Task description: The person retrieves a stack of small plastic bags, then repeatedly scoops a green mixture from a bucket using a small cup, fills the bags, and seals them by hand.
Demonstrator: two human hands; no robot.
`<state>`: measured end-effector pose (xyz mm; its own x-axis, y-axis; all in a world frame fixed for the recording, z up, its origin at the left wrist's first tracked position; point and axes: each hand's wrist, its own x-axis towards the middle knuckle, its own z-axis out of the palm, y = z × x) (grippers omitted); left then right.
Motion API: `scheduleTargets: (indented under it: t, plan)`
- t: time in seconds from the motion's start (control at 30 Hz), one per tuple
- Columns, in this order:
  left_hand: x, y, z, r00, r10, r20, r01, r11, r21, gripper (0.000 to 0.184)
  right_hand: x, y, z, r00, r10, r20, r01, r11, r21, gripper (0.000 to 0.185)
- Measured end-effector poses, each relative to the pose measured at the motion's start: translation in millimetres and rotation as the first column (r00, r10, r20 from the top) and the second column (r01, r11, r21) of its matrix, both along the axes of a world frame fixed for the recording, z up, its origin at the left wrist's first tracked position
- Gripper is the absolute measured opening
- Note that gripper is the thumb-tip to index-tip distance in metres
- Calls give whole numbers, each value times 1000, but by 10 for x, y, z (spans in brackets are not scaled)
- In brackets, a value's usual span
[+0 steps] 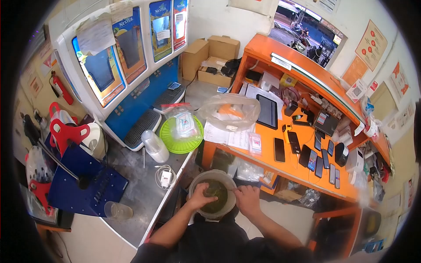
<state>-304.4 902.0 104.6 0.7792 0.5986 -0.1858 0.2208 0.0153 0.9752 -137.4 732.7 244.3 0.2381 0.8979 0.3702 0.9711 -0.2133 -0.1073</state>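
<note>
A pale plastic bucket (230, 183) sits low in front of my body, with dark green contents, perhaps leaves or liquid (222, 192). My left hand (200, 197) reaches over its left rim, thumb and fingers curled above the green stuff; what lies between them is too small to make out. At the right rim, my right hand (248, 200) is closed with its fingers pinched together. Something thin seems to stick out from them over the bucket, but its kind is unclear.
On the metal counter at left stand a drink dispenser (114, 94), a green lid (165, 136), a white bottle (155, 148), a charger (165, 179) and a plastic cup (118, 211). A blue sealing machine (83, 179) is beside them. Several phones (280, 150) lie on the orange desk (267, 163).
</note>
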Motion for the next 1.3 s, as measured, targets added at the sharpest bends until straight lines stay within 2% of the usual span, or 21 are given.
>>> scheduleTargets:
  t: [0.03,0.1,0.13,0.2,0.23,0.3,0.33,0.37,0.43,0.47,0.5,0.57,0.63,0.77,0.87,0.93,1.03,1.1,1.17,1.2,1.3]
  plan:
    - [-18,-13,8,1000,7,4,-7,1000,0,76,-19,-12,-29,1000,7,4,-7,1000,0,19]
    - [-52,-18,47,999,11,51,-20,984,180,63,-46,-19,-103,915,-183,-360,160,983,-92,16]
    - [-74,-34,141,998,20,56,-30,983,183,63,-36,-23,-155,919,-173,-356,151,985,-88,16]
    - [-121,-101,336,993,77,95,-104,940,326,51,14,-40,-310,600,-371,-709,236,929,-286,17]
    - [-129,-127,379,992,81,101,-110,938,329,51,16,-42,-462,605,-365,-708,233,931,-280,17]
    - [-151,-198,415,965,118,234,-202,904,376,48,-64,15,-596,863,-279,-421,167,944,-284,17]
    - [-144,-193,370,967,136,217,-225,854,468,47,-106,55,-563,930,-256,-265,139,910,-390,22]
    - [-155,-221,300,966,139,220,-229,853,468,47,-155,71,-528,931,-253,-263,137,911,-389,22]
    - [-106,-199,204,977,174,124,-180,983,43,45,-208,206,-327,972,-102,-213,69,985,-160,27]
    - [-64,-167,151,976,175,132,-182,982,47,45,-233,264,-273,911,-85,-404,33,990,-135,30]
    - [-55,-179,129,975,159,154,-175,980,98,45,-269,305,-190,911,-89,-404,37,990,-135,30]
    - [-70,-208,125,974,140,178,-167,975,146,45,-311,396,-22,815,45,-578,-138,984,-117,33]
    - [-42,-152,191,991,1,137,-55,917,396,47,-313,460,-64,858,59,-509,-148,979,-137,28]
    - [-54,-166,472,995,-15,99,-21,935,354,53,-337,527,-164,870,65,-489,-192,958,-214,14]
    - [-140,-74,542,995,-41,86,-9,859,511,58,-331,512,-87,836,68,-545,-155,981,-116,13]
    - [-211,36,380,969,-108,222,102,994,37,48,-280,454,-213,821,108,-561,-169,984,-58,14]
    - [-305,81,512,976,-184,118,186,983,-2,31,-292,392,-293,769,100,-631,-133,991,-5,16]
    - [-321,19,600,987,-119,109,120,993,-2,26,-326,356,-224,732,59,-678,-84,996,-3,19]
    - [-345,-36,712,994,-54,98,54,999,5,23,-352,305,-178,446,-59,-893,48,998,-42,23]
    - [-352,-67,793,997,-22,78,20,1000,18,23,-285,283,-343,508,-94,-856,40,996,-85,28]
    - [-316,-125,672,998,12,63,-12,1000,-3,23,-197,215,-321,494,-53,-868,-36,996,-81,29]
